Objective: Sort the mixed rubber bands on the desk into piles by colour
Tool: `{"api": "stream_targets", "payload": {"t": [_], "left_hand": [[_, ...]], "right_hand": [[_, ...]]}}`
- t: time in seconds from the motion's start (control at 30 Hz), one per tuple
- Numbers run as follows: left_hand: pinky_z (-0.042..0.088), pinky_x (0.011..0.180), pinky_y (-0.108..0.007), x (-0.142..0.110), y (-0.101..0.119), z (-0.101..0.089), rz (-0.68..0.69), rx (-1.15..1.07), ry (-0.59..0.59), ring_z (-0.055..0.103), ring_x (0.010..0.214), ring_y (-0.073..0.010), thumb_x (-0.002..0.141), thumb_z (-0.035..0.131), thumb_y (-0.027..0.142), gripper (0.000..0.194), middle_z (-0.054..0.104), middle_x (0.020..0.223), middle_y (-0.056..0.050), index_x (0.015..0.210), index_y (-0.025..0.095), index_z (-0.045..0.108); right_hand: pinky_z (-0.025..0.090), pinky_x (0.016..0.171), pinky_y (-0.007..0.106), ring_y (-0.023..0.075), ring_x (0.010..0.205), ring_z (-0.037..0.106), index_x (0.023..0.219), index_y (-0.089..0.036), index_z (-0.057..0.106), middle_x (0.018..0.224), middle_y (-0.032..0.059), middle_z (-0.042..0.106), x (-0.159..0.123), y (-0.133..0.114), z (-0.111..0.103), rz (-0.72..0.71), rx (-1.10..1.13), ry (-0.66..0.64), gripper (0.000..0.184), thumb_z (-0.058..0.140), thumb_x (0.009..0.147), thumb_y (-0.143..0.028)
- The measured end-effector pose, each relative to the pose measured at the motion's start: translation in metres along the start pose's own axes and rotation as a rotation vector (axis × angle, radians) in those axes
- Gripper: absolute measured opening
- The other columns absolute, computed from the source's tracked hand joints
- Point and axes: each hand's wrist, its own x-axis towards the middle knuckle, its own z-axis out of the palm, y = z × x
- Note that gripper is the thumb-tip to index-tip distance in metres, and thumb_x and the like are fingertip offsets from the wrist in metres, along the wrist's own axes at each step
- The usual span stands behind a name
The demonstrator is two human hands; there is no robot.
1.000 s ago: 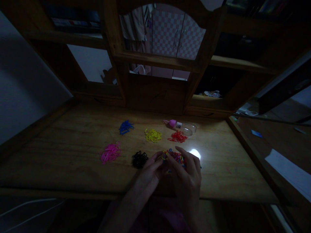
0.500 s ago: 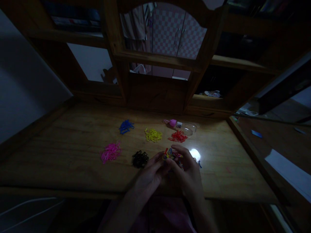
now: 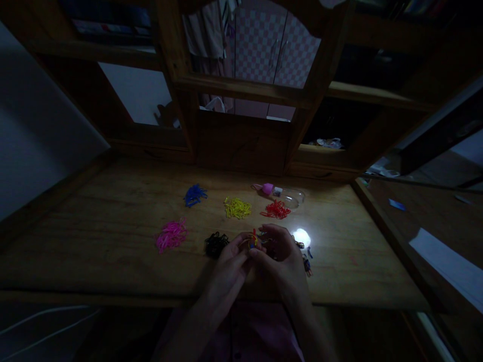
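The biggest thing in my head view is the wooden shelf unit [image 3: 245, 143], standing along the far side of the desk [image 3: 124, 211]. Through its upper openings I can see checked cupboard doors [image 3: 256, 48]. Off to my right, on a lower surface beyond the desk's edge, lies a white sheet [image 3: 449, 266].

Both my hands are together over the near part of the desk. My left hand [image 3: 229, 266] has its grip closed by thumb and fingertips on a small cluster of bands. My right hand [image 3: 287, 256] curls in from the other side, its thumb up against the same spot; I cannot tell whether its grip is closed on anything.

Farther back, a clear bottle [image 3: 290, 197] with a pink cap [image 3: 267, 189] lies on its side. The pink pile [image 3: 171, 235] is leftmost, the black pile [image 3: 216, 245] just beside my left hand, the red pile [image 3: 276, 209] right by the bottle, the yellow pile [image 3: 237, 207] left of that, and the blue pile [image 3: 194, 195] farther left.

Some dark mixed bands [image 3: 307, 264] show past my right hand. Smallest is the held cluster [image 3: 253, 243], with yellow, red and blue in it, raised at my fingertips.
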Motion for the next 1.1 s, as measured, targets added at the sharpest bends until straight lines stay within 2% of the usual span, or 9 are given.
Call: {"api": "stream_targets", "payload": {"t": [0.07, 0.17, 0.23, 0.33, 0.43, 0.57, 0.7, 0.93, 1.1], "left_hand": [[0.050, 0.073, -0.022, -0.002, 0.003, 0.003, -0.017, -0.035, -0.004, 0.064, 0.076, -0.0117, 0.066, 0.076, 0.013, 0.025, 0.068, 0.084, -0.002, 0.089, 0.016, 0.066], [0.048, 0.065, -0.019, -0.005, 0.004, 0.006, -0.058, -0.050, -0.036, 0.061, 0.070, -0.0095, 0.068, 0.077, 0.016, 0.028, 0.068, 0.085, -0.003, 0.093, 0.015, 0.066], [0.047, 0.062, -0.020, -0.005, 0.002, 0.006, -0.073, -0.033, -0.041, 0.060, 0.066, -0.0097, 0.067, 0.078, 0.019, 0.030, 0.068, 0.081, -0.003, 0.094, 0.014, 0.067], [0.048, 0.064, -0.022, -0.004, -0.001, 0.004, -0.067, -0.012, -0.036, 0.061, 0.067, -0.0115, 0.067, 0.080, 0.021, 0.031, 0.068, 0.081, -0.004, 0.094, 0.014, 0.067], [0.049, 0.067, -0.022, 0.000, -0.003, 0.000, -0.053, -0.031, -0.026, 0.061, 0.069, -0.0113, 0.067, 0.081, 0.021, 0.028, 0.068, 0.082, -0.003, 0.090, 0.014, 0.066], [0.049, 0.072, -0.022, 0.005, -0.004, -0.002, -0.005, -0.061, -0.005, 0.063, 0.073, -0.0108, 0.069, 0.080, 0.020, 0.027, 0.069, 0.083, -0.003, 0.090, 0.013, 0.065], [0.050, 0.074, -0.022, 0.009, -0.006, 0.001, 0.037, -0.101, 0.049, 0.063, 0.076, -0.0109, 0.069, 0.079, 0.020, 0.026, 0.068, 0.085, -0.003, 0.090, 0.013, 0.066], [0.049, 0.071, -0.019, 0.009, -0.002, 0.011, 0.107, -0.148, 0.170, 0.065, 0.083, -0.0114, 0.071, 0.076, 0.020, 0.029, 0.070, 0.092, -0.002, 0.098, 0.016, 0.065], [0.051, 0.070, -0.020, 0.001, 0.000, 0.016, 0.141, -0.046, 0.196, 0.068, 0.084, -0.0141, 0.074, 0.074, 0.026, 0.033, 0.072, 0.098, -0.005, 0.104, 0.017, 0.064]], "right_hand": [[0.052, 0.090, 0.037, 0.0224, 0.106, 0.063, 0.121, -0.026, 0.059, 0.116, 0.0065, 0.066, 0.002, -0.005, -0.001, -0.002, 0.016, -0.078, 0.051, 0.077, 0.073, -0.027], [0.054, 0.085, 0.035, 0.0216, 0.101, 0.066, 0.110, -0.024, 0.068, 0.107, 0.0060, 0.071, 0.005, -0.012, -0.002, 0.029, 0.053, -0.096, 0.026, 0.064, 0.085, -0.032], [0.056, 0.076, 0.032, 0.0211, 0.090, 0.069, 0.096, -0.022, 0.073, 0.096, 0.0053, 0.074, 0.006, -0.016, -0.002, 0.057, 0.027, -0.044, 0.019, 0.065, 0.084, -0.034], [0.056, 0.069, 0.030, 0.0204, 0.081, 0.070, 0.091, -0.021, 0.073, 0.087, 0.0040, 0.074, 0.011, -0.019, -0.006, 0.078, 0.014, 0.000, 0.017, 0.071, 0.080, -0.034], [0.055, 0.075, 0.032, 0.0202, 0.085, 0.069, 0.092, -0.021, 0.073, 0.092, 0.0046, 0.074, 0.026, -0.017, -0.017, -0.029, -0.071, 0.097, 0.016, 0.068, 0.082, -0.032], [0.053, 0.078, 0.036, 0.0207, 0.081, 0.069, 0.098, -0.019, 0.071, 0.091, 0.0065, 0.074, 0.054, -0.008, -0.039, -0.222, -0.366, 0.232, 0.020, 0.060, 0.088, -0.032], [0.053, 0.074, 0.036, 0.0204, 0.078, 0.067, 0.100, -0.019, 0.069, 0.090, 0.0069, 0.073, 0.057, -0.010, -0.043, -0.289, -0.560, 0.165, 0.021, 0.057, 0.090, -0.033], [0.051, 0.076, 0.030, 0.0193, 0.090, 0.063, 0.102, -0.021, 0.066, 0.100, 0.0071, 0.066, 0.010, -0.025, -0.012, -0.539, -0.779, -0.106, 0.015, 0.064, 0.088, -0.026], [0.051, 0.075, 0.030, 0.0190, 0.091, 0.062, 0.116, -0.022, 0.063, 0.103, 0.0078, 0.066, 0.003, -0.014, -0.011, -0.716, -0.875, -0.098, 0.027, 0.057, 0.091, -0.015]]}}
